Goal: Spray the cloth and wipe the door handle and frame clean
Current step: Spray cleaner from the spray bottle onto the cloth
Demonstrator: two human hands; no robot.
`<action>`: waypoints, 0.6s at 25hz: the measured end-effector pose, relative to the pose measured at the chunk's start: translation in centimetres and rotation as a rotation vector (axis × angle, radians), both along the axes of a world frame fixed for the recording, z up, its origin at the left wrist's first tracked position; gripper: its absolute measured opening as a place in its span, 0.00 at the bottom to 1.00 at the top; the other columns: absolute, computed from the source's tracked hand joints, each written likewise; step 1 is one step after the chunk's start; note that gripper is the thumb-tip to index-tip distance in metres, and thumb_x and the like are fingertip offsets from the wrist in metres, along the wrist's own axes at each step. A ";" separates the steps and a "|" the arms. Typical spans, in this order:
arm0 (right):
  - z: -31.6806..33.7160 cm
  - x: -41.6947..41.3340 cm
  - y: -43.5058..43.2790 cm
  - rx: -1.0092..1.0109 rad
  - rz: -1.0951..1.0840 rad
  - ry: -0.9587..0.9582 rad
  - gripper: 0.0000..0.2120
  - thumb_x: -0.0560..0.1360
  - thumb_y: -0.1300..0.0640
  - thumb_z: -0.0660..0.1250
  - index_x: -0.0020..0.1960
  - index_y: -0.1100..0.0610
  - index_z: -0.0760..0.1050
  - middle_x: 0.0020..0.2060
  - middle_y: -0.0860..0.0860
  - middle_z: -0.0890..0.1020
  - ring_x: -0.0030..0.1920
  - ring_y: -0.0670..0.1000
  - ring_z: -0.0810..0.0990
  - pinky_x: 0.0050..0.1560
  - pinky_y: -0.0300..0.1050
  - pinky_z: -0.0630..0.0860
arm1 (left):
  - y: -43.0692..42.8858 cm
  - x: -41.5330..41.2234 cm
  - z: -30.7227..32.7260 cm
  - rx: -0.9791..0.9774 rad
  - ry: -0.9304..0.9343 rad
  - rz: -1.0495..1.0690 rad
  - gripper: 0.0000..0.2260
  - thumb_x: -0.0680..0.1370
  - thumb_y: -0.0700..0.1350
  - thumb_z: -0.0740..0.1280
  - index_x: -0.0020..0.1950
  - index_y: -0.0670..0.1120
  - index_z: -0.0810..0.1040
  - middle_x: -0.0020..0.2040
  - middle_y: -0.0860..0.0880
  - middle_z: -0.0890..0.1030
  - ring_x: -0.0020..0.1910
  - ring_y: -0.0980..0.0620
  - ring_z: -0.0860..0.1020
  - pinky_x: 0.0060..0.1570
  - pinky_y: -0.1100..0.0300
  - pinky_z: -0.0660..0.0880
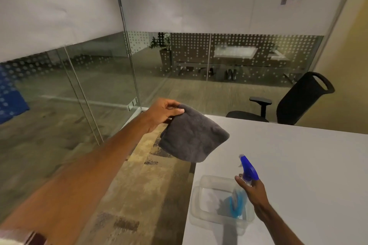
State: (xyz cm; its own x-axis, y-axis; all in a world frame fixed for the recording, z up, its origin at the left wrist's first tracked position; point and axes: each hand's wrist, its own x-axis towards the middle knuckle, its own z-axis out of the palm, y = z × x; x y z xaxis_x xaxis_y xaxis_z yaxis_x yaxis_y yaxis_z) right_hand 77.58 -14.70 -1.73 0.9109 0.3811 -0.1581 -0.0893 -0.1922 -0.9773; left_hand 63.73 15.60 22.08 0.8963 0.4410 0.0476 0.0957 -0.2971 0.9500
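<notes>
Grey microfibre cloth dangles at centre, pinched in the left hand grip; at five o'clock, right hand wraps the blue spray bottle over a clear tub on the bench. No label readable.

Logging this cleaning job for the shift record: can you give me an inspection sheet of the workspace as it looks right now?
Surface: white table, bare apart from one tub.
Job's things: grey cloth held up in the air; blue-topped spray bottle over the tub.
Clutter: clear plastic tub at the table's near corner.
Grippers: left hand pinches the cloth's corner; right hand grips the bottle's neck.
Cables: nothing seen.
Surroundings: glass partition, black office chair, patterned carpet.
</notes>
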 end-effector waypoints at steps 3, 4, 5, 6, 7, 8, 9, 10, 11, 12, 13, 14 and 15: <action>0.5 0.4 0.7 0.064 0.016 0.013 0.09 0.72 0.59 0.71 0.50 0.54 0.74 0.43 0.56 0.79 0.45 0.56 0.76 0.43 0.45 0.75 | 0.8 -0.4 0.3 -0.042 0.027 0.006 0.10 0.76 0.40 0.70 0.57 0.42 0.81 0.54 0.42 0.83 0.55 0.44 0.82 0.56 0.47 0.80; 0.5 0.4 1.1 0.083 0.010 0.001 0.10 0.73 0.60 0.71 0.52 0.55 0.74 0.41 0.55 0.78 0.43 0.56 0.75 0.41 0.43 0.75 | 1.0 -0.5 0.3 -0.052 0.031 0.014 0.10 0.76 0.40 0.70 0.57 0.42 0.81 0.54 0.42 0.83 0.55 0.44 0.82 0.56 0.47 0.80; 0.5 0.4 1.3 0.091 -0.010 -0.008 0.13 0.73 0.61 0.71 0.55 0.57 0.73 0.41 0.55 0.78 0.42 0.55 0.75 0.40 0.41 0.74 | 1.2 -0.5 0.3 -0.061 0.035 0.020 0.10 0.76 0.40 0.70 0.57 0.42 0.81 0.54 0.42 0.83 0.55 0.44 0.82 0.56 0.46 0.80; 0.5 0.3 1.5 0.095 -0.037 -0.011 0.15 0.72 0.62 0.71 0.57 0.59 0.73 0.40 0.55 0.77 0.42 0.55 0.75 0.39 0.41 0.74 | 1.3 -0.5 0.3 -0.071 0.039 0.025 0.10 0.76 0.40 0.70 0.57 0.42 0.81 0.55 0.42 0.83 0.55 0.44 0.82 0.56 0.47 0.80; 0.8 0.3 1.7 0.097 -0.063 -0.016 0.16 0.72 0.62 0.71 0.59 0.61 0.72 0.40 0.55 0.77 0.42 0.55 0.76 0.40 0.42 0.75 | 1.5 -0.6 0.3 -0.081 0.040 0.027 0.11 0.76 0.40 0.70 0.57 0.41 0.81 0.55 0.42 0.83 0.55 0.44 0.82 0.55 0.47 0.80; 1.1 0.2 1.8 0.107 -0.078 -0.041 0.17 0.73 0.62 0.71 0.60 0.61 0.72 0.40 0.54 0.78 0.42 0.55 0.76 0.42 0.45 0.76 | 1.7 -0.5 0.2 -0.090 0.039 0.028 0.11 0.76 0.40 0.70 0.57 0.41 0.81 0.55 0.42 0.83 0.55 0.44 0.82 0.55 0.48 0.80; 1.9 0.1 1.9 0.125 -0.081 -0.090 0.17 0.73 0.63 0.70 0.60 0.60 0.72 0.42 0.52 0.79 0.44 0.54 0.77 0.45 0.47 0.76 | 1.9 -0.5 0.2 -0.095 0.035 0.028 0.11 0.76 0.40 0.70 0.57 0.41 0.81 0.54 0.42 0.83 0.54 0.44 0.82 0.54 0.49 0.81; 2.9 0.1 2.0 0.147 -0.075 -0.155 0.17 0.74 0.64 0.69 0.61 0.58 0.71 0.45 0.51 0.80 0.45 0.53 0.78 0.48 0.48 0.76 | 2.1 -0.4 0.2 -0.098 0.032 0.031 0.10 0.76 0.40 0.71 0.57 0.42 0.81 0.54 0.42 0.83 0.54 0.44 0.82 0.54 0.50 0.81; 4.1 0.0 2.1 0.169 -0.069 -0.215 0.18 0.74 0.65 0.68 0.63 0.57 0.71 0.48 0.49 0.80 0.46 0.52 0.79 0.49 0.47 0.76 | 2.3 -0.4 0.3 -0.099 0.031 0.033 0.10 0.76 0.41 0.71 0.56 0.42 0.81 0.54 0.41 0.83 0.54 0.44 0.82 0.52 0.51 0.81; 5.4 -0.1 2.3 0.196 -0.061 -0.265 0.19 0.74 0.66 0.67 0.64 0.57 0.70 0.50 0.48 0.80 0.47 0.51 0.79 0.48 0.44 0.76 | 2.5 -0.3 0.3 -0.099 0.030 0.032 0.10 0.76 0.41 0.71 0.56 0.42 0.81 0.54 0.42 0.83 0.54 0.45 0.82 0.51 0.52 0.81; 6.6 -0.4 2.6 0.224 -0.054 -0.304 0.19 0.74 0.68 0.67 0.64 0.57 0.70 0.50 0.47 0.80 0.47 0.50 0.80 0.46 0.41 0.76 | 2.7 -0.2 0.4 -0.100 0.032 0.026 0.09 0.76 0.41 0.71 0.55 0.43 0.82 0.54 0.42 0.83 0.53 0.45 0.82 0.49 0.53 0.81; 7.8 -0.9 2.8 0.249 -0.045 -0.334 0.19 0.74 0.68 0.66 0.63 0.56 0.71 0.50 0.45 0.80 0.47 0.49 0.80 0.46 0.39 0.76 | 2.9 0.0 0.5 -0.103 0.035 0.013 0.08 0.76 0.41 0.71 0.54 0.44 0.82 0.53 0.43 0.83 0.53 0.46 0.82 0.47 0.55 0.81; 8.9 -1.5 3.1 0.263 -0.032 -0.355 0.19 0.74 0.69 0.67 0.62 0.56 0.72 0.49 0.45 0.81 0.47 0.49 0.81 0.45 0.37 0.77 | 3.0 0.1 0.7 -0.104 0.040 -0.002 0.07 0.75 0.41 0.71 0.53 0.45 0.82 0.52 0.44 0.83 0.53 0.47 0.82 0.46 0.56 0.81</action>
